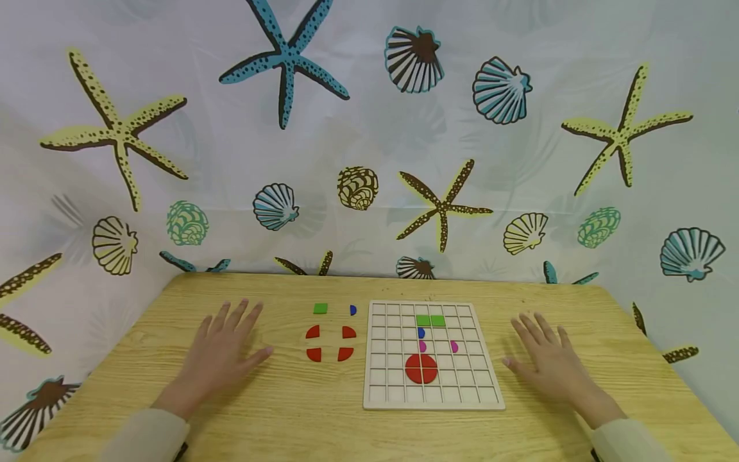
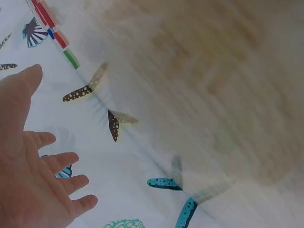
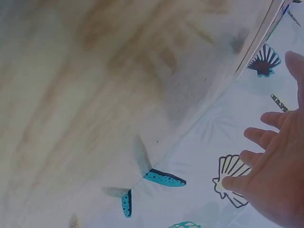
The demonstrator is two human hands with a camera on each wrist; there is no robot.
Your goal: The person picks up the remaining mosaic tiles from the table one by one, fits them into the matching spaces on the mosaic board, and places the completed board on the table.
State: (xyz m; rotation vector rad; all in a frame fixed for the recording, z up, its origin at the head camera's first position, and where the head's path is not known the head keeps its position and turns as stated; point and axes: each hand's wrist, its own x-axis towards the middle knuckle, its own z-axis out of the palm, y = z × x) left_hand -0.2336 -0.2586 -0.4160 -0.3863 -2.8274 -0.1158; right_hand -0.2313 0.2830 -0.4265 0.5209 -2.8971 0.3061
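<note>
My left hand point(image 1: 216, 353) lies palm down left of the loose pieces, fingers spread, holding nothing. On the other side of the board, my right hand point(image 1: 555, 364) is also spread and holds nothing. Between them is a white grid board point(image 1: 392, 398). Red quarter pieces form a disc point(image 1: 413, 368) on its lower middle cells. Above that sit two green pieces point(image 1: 423, 320), a blue half-disc point(image 1: 421, 333) and two magenta half-discs point(image 1: 454, 347). The left wrist view shows the left hand point(image 2: 42, 175) with fingers apart; the right wrist view shows the right hand point(image 3: 280, 166) likewise.
Several loose red quarter pieces point(image 1: 314, 354) lie left of the board, set apart in a ring. Behind them are a green piece point(image 1: 320, 308) and a blue half-disc point(image 1: 353, 310). A curtain point(image 1: 358, 128) printed with starfish and shells surrounds the wooden table point(image 1: 277, 417).
</note>
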